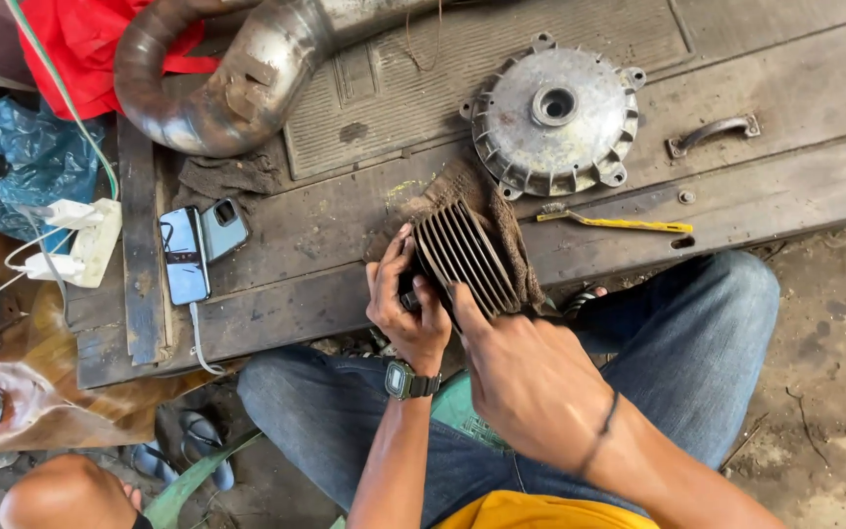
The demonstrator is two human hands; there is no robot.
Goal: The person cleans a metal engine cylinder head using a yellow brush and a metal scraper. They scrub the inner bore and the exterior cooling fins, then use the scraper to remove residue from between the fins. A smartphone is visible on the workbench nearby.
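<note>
Nearest the camera, a yellow shirt hem (531, 511) and blue jeans (697, 353) are showing; the person is sitting w/ knees up against the low, dark, worn wooden bench (785, 186). The right hand (526, 377), a thin dark band on its wrist, is reaching fwd w/ its fingers (464, 306) pressing on the near edge of the dark, ribbed metal cylinder w/ cooling fins (462, 260). The left hand (405, 304), wearing a digital wristwatch w/ a dark strap (405, 380), is gripping the cylinder's left end, fingers curled round it. So both hands are closing on the same part, which is sitting at the bench's front edge on a greasy brown rag (501, 220).

Just right of the rag a yellow-handled brush (619, 223) is lying flat. To the left, well apart from the hands, two smartphones (198, 250) are lying side by side, a white cable (203, 338) hanging off one. Further left a white power strip w/ chargers (85, 240) is sitting near a blue plastic bag (22, 162).

Beyond the cylinder a round, grey, finned metal hub cover w/ a centre hole (552, 120) is resting on the bench. At the far edge a curved, rusty steel exhaust pipe (237, 78) is lying across a red cloth (80, 44), and a metal drawer-type handle (712, 132) is fixed at the right
</note>
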